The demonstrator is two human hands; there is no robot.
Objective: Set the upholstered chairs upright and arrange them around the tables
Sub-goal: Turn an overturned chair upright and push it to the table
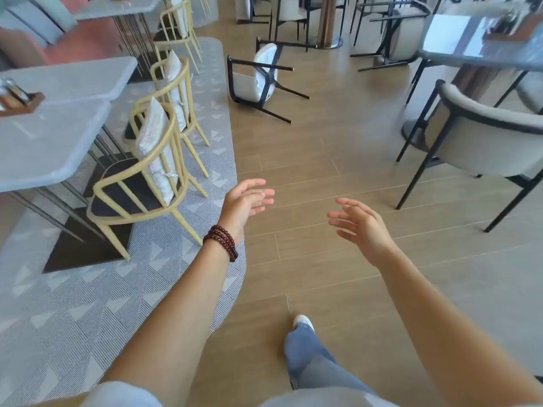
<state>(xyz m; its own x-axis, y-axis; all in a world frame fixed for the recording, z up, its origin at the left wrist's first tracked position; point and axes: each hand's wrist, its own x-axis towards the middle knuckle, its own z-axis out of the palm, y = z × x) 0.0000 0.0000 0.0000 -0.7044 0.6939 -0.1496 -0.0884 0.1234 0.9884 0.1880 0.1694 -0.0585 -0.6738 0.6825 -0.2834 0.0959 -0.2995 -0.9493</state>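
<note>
An upholstered chair (258,80) with a black metal frame and cream padding lies tipped on its side on the wooden floor, ahead of me in the aisle. A second one (402,36) lies tipped farther back on the right. Another cream chair (482,142) stands upright at the dark table (482,51) on the right. My left hand (246,201), with a bead bracelet on the wrist, and my right hand (358,227) are both stretched forward, fingers spread, holding nothing, well short of the fallen chair.
On the left, grey tables (50,136) stand on a patterned rug (88,304) with yellow-framed chairs (147,183) pushed in. More black-framed chairs (293,10) and a table pedestal (329,24) fill the back. My leg and white shoe (304,323) step along the wooden aisle.
</note>
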